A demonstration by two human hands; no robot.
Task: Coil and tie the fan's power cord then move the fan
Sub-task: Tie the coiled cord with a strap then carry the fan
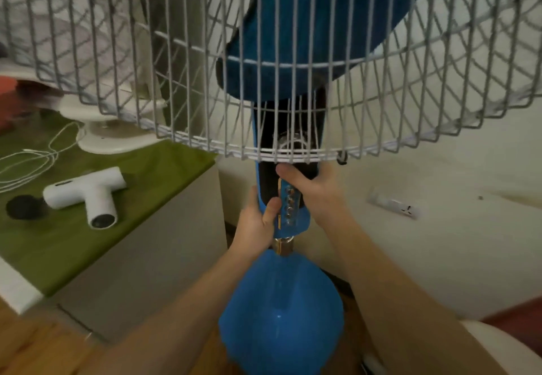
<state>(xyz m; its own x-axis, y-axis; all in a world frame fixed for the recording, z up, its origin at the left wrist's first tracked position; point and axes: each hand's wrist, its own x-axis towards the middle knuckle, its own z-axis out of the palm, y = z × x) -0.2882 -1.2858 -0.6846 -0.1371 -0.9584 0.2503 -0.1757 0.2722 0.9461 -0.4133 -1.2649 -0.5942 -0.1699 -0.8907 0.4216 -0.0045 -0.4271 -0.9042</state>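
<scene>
A blue standing fan fills the view. Its white wire cage (293, 52) spans the top with a dark blue blade (308, 22) behind the wires. Below the cage hangs the black and blue control column (289, 207) with a row of buttons, then a brass neck and the round blue base (281, 316). My left hand (256, 225) grips the column's lower left side, thumb on the front. My right hand (316, 189) grips the column higher up on the right, just under the cage. The fan's power cord is not visible.
At the left stands a white cabinet with a green cloth (88, 242). On it lie a white massage gun (85, 192), a black round disc (23, 207), a thin white cable (32, 160) and a small white fan's base (114, 137). A white wall socket (396, 204) sits on the right wall. Wooden floor below.
</scene>
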